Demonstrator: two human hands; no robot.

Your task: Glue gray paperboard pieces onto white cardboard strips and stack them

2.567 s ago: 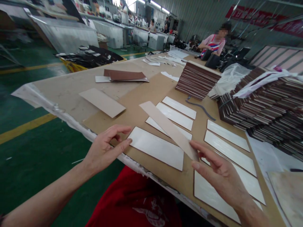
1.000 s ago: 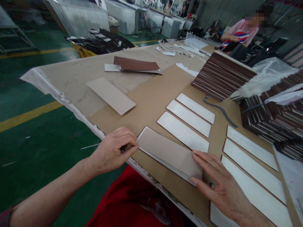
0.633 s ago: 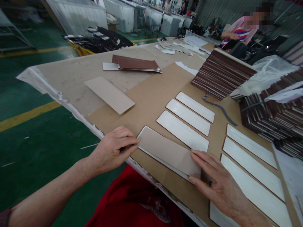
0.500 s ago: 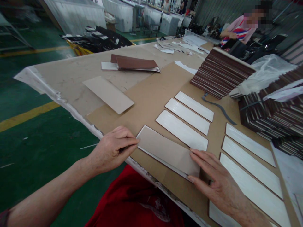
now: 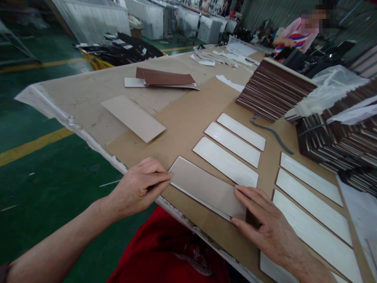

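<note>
A beige rectangular sheet (image 5: 206, 186) lies over a white-faced panel near the table's front edge; a thin pale strip shows along its near side. My left hand (image 5: 144, 186) pinches its left corner between thumb and fingers. At the other end my right hand (image 5: 268, 220) spans the sheet's width, fingertips on the far edge and thumb on the near edge. Just beyond lies a white-coated panel (image 5: 226, 161), with more of the same kind behind it. Another row, including a white panel (image 5: 313, 208), runs to the right, partly under my right forearm.
A loose beige sheet (image 5: 135, 118) and a small pile of brown sheets (image 5: 169, 78) lie farther left. Tall stacks of brown-edged panels (image 5: 273, 90) stand at the right, near a grey strap (image 5: 272, 133). Across the table is another person (image 5: 297, 35).
The beige sheet now lies flatter and lines up more closely with the panel beneath. My right hand has shifted very slightly left; my left hand stays at its corner.
</note>
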